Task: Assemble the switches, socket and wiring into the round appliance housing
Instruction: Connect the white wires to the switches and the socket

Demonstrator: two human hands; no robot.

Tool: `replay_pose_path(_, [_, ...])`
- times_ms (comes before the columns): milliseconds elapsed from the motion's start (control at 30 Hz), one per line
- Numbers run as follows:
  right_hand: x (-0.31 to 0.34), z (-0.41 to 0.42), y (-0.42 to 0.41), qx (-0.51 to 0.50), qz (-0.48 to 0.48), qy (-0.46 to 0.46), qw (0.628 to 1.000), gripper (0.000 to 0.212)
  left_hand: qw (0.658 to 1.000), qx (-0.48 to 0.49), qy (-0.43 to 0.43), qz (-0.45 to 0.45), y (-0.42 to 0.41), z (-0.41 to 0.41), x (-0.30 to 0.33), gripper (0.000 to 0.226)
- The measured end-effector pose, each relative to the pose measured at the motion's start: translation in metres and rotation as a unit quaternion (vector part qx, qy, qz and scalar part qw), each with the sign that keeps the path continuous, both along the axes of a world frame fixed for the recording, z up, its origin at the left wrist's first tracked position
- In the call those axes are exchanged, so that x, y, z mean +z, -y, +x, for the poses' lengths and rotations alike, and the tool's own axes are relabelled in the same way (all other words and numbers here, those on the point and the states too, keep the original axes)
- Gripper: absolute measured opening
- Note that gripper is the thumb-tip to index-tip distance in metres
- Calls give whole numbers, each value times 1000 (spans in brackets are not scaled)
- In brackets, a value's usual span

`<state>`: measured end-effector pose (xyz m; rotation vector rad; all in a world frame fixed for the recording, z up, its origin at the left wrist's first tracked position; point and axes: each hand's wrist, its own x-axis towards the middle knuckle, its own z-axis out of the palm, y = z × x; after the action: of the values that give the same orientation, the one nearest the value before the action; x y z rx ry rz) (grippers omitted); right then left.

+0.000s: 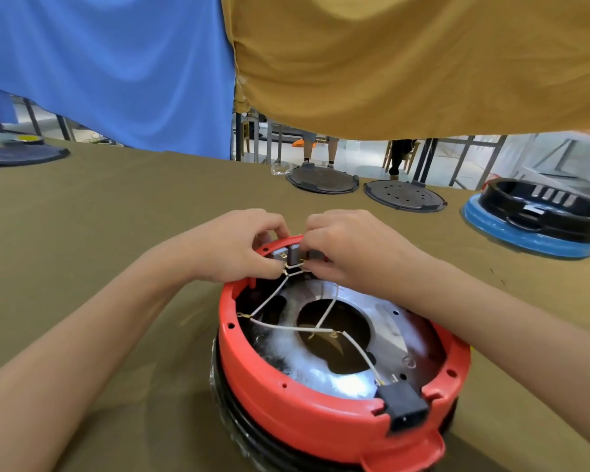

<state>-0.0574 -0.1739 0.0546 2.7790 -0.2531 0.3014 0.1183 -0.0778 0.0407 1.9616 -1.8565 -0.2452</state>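
Observation:
A round red appliance housing (307, 417) lies upside down on the table, open side up. Grey switches (288, 255) sit at its far rim. My left hand (239, 247) pinches the left switch. My right hand (351, 248) pinches the right switch. White wires (286, 327) run from the switches across a shiny metal plate (382, 311) inside. A black socket (404, 405) sits in a notch on the near right rim, with a wire attached.
Two dark round base plates (322, 180) (404, 195) lie at the far table edge. A black housing on a blue ring (539, 216) stands far right. Another dark plate (21, 155) lies far left. Blue and yellow cloths hang behind. People's legs show beyond the table.

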Motion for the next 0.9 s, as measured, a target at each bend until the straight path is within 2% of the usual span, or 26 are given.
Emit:
replay_pose_path(67, [4,-3,4,-4,77,22,997,23,1000,0,0,6,0,-1,-1,24])
replay_pose_path(133, [10,-13,10,-11,203,91,975,24,1000,-2,-18,17,-1,0,0,27])
replay_pose_path(267, [11,-45,36,-103,352,280,887,14,994,-18,-110,23,-1,3,-2,39])
replay_pose_path(367, [1,-75,61,-187,464,340,797,11,976,-29,-213,27,1,3,-3,34])
replay_pose_path(467, [-21,-107,79,-285,488,368,738,10,966,-41,-252,29,2,4,-6,30])
replay_pose_path(600, [-48,-127,93,-412,438,278,749,10,960,-37,-277,6,4,1,-7,28])
replay_pose_path(767, [-55,-119,95,-457,357,202,790,19,941,-22,-336,-15,14,-10,-12,35])
replay_pose_path(900, [-52,-119,95,-471,341,171,796,13,943,-20,-330,16,28,-14,-11,39])
